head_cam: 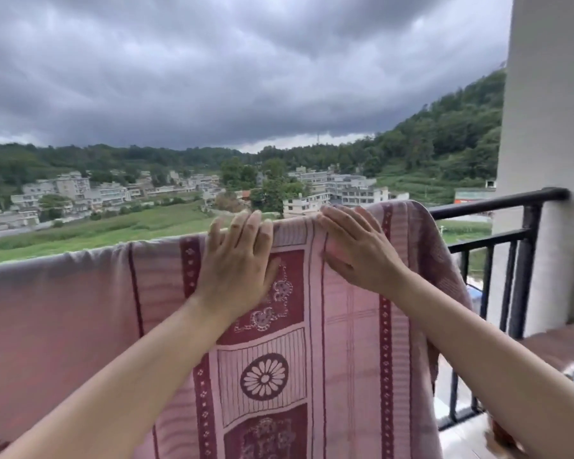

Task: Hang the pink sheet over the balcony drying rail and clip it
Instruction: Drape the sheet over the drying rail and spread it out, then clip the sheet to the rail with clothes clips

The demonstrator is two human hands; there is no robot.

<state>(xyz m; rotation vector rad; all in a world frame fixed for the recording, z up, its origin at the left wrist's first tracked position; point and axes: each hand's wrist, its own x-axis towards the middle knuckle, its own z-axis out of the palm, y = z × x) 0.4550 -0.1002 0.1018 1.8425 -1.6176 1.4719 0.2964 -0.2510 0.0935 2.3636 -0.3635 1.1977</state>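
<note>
The pink sheet [345, 309] hangs draped over the black rail [497, 203], covering it from the left edge nearly to the wall [544, 127]. The left hand [239, 270] lies flat on the sheet, fingers spread over the top fold. The right hand [355, 250] also presses flat, grasping nothing.
</note>
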